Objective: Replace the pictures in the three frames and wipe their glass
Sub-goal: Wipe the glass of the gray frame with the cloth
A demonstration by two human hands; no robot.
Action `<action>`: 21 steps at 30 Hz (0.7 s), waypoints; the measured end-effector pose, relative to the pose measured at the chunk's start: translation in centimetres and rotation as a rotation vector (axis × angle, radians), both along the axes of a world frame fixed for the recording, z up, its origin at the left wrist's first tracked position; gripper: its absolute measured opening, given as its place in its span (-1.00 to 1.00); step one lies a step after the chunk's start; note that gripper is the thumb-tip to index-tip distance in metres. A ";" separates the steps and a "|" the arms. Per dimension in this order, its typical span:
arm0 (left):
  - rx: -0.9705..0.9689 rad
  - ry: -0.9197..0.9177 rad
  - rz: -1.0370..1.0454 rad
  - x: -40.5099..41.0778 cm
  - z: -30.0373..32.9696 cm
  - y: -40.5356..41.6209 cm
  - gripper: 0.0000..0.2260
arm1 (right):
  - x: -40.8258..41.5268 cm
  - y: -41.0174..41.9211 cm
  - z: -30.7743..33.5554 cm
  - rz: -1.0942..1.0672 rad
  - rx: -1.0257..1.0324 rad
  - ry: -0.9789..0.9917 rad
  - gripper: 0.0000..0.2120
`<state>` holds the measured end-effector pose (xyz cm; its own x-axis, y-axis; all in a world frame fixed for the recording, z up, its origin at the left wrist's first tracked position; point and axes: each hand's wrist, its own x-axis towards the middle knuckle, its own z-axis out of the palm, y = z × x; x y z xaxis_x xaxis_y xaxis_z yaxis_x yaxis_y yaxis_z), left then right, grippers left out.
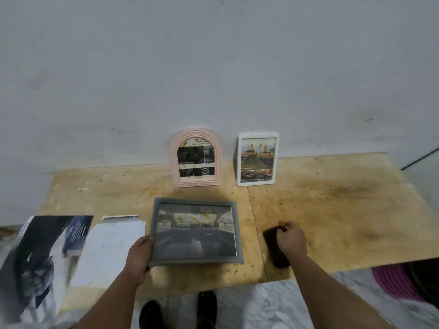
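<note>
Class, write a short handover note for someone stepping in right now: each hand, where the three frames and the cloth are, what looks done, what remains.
Left hand grips the grey frame's left edge, near the table's front. Right hand grasps the dark cloth on the table. Pink arched frame and white frame lean against the wall. Loose printed sheets lie left. All three glasses show yellowish smears: none looks wiped. Whether any picture is swapped cannot be told.

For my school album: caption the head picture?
Left hand holds grey frame; right hand grabs dark cloth.
</note>
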<state>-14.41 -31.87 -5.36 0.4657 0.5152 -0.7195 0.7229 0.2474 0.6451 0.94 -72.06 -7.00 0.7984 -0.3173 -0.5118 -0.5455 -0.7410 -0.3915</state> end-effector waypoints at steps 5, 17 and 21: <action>0.159 0.066 -0.077 0.4 -0.9 0.5 -0.82 | 0.1 -1.4 -2.5 -0.012 -0.013 0.182 -0.32; 0.221 0.137 -0.344 -1.4 -1.5 0.7 -0.86 | -2.1 1.3 1.7 -0.357 0.592 0.091 -0.68; 0.252 0.120 -0.411 -2.8 -1.5 1.5 -0.66 | -1.7 3.7 3.0 -0.568 0.951 0.228 -0.66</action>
